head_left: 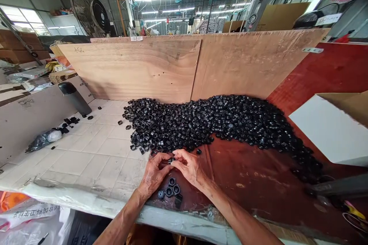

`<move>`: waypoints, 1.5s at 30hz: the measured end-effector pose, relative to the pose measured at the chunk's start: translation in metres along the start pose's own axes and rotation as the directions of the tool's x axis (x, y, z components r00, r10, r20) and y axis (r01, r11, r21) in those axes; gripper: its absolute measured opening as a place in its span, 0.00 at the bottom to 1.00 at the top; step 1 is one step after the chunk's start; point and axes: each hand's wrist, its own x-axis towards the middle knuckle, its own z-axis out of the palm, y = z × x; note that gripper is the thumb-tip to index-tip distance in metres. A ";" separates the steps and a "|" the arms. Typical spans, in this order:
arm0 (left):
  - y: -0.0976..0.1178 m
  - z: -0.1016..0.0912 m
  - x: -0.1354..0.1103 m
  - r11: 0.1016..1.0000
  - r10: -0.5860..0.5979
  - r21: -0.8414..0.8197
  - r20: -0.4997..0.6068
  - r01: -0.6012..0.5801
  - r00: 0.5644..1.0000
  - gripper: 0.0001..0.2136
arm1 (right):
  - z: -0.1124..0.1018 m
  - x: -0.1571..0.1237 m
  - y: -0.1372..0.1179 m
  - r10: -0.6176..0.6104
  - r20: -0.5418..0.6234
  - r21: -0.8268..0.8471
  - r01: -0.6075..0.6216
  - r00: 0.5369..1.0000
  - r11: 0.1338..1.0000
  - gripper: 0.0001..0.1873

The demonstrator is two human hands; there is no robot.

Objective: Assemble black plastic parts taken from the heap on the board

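Observation:
My left hand [155, 172] and my right hand [188, 165] meet near the front of the bench, fingers closed together on a small black plastic part [170, 160]. Fingertips hide most of this part, so its exact shape is unclear. Just below the hands lies a small cluster of round black plastic caps [169, 191], some with their hollow side up. Beyond my fingertips spreads a big pile of black plastic rings and caps [184, 122], ring-like on the left and more cap-like on the right.
A dark bottle [75, 98] leans at the left beside loose black bits and a plastic bag [43, 140]. Wooden boards [138, 69] wall the back. An open white carton [330, 130] stands right. A fan [89, 9] is behind the boards.

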 end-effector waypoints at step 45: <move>0.007 -0.002 -0.001 0.996 0.073 0.046 0.004 -0.073 0.997 0.07 | -0.016 -0.003 -0.020 -0.106 0.149 -0.157 0.129 0.983 0.979 0.05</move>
